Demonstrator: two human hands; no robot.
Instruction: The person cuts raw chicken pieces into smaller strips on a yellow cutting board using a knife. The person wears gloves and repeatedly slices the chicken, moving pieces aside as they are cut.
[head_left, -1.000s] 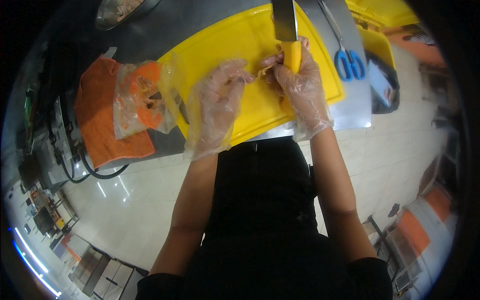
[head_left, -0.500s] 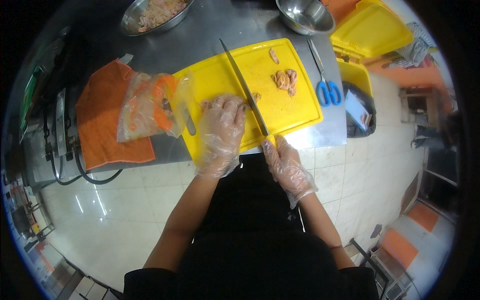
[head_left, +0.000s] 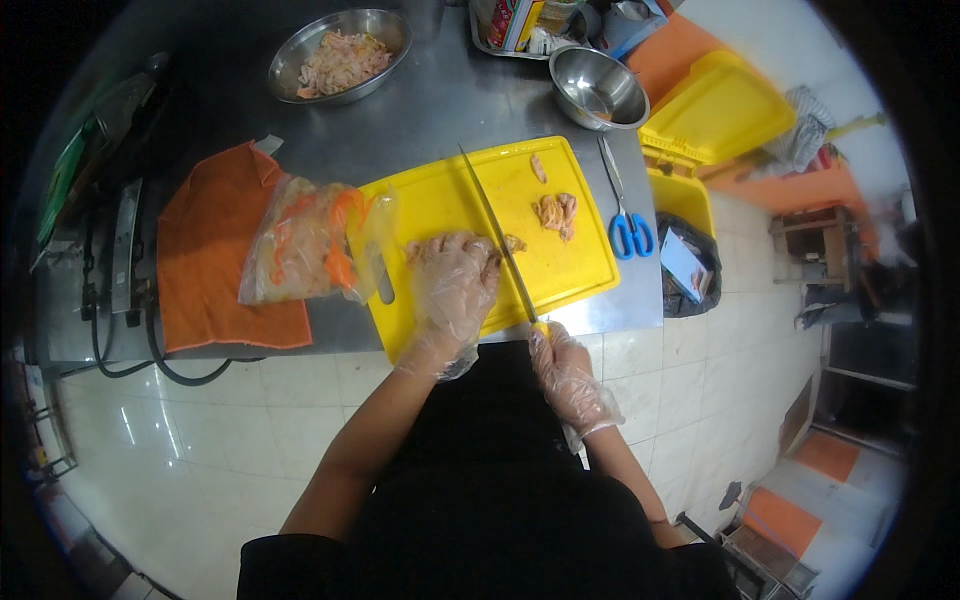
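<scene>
A yellow cutting board lies at the front of a steel table. My right hand, in a clear plastic glove, is closed round the yellow handle of a long knife. Its blade slants away over the board, beside my left fingertips. My left hand, gloved too, presses down on a piece of raw meat, mostly hidden under its curled fingers. Right of the blade is a small meat scrap. Farther right lie a pile of yellowish meat trimmings and a thin meat strip.
A clear bag with orange print overlaps the board's left edge and an orange cloth. Blue-handled scissors lie right. Behind stand a bowl of shredded meat and another steel bowl. A yellow bin stands beside the table.
My view has tilted up, so the table sits lower in the picture and more of its far side shows. Both hands keep nearly the same places on meat and knife.
</scene>
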